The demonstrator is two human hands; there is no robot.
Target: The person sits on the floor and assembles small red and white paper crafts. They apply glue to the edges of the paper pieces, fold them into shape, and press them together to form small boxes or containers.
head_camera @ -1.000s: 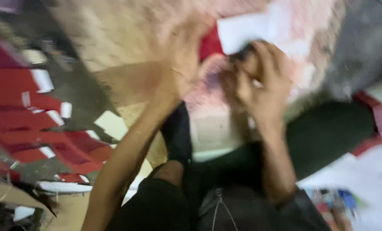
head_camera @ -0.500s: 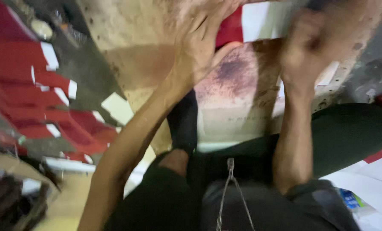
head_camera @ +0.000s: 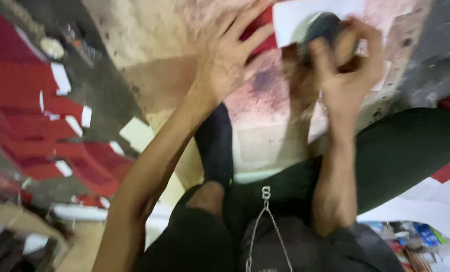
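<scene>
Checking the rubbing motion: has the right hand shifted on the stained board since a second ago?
Cannot tell. The right hand grips a dark round object over the white sheet, but the camera itself swung and blurred.

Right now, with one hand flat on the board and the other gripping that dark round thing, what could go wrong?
The left hand lies open on the red-and-white sheet, close to the right hand, whose grip holds a dark round object; a slip might strike the fingers. The picture is blurred, so exact contact is unclear. The stained board could smear the sheet.

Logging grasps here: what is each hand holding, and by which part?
Right hand wraps a dark rounded object around its sides. Left hand holds nothing, pressed flat on the red sheet.
</scene>
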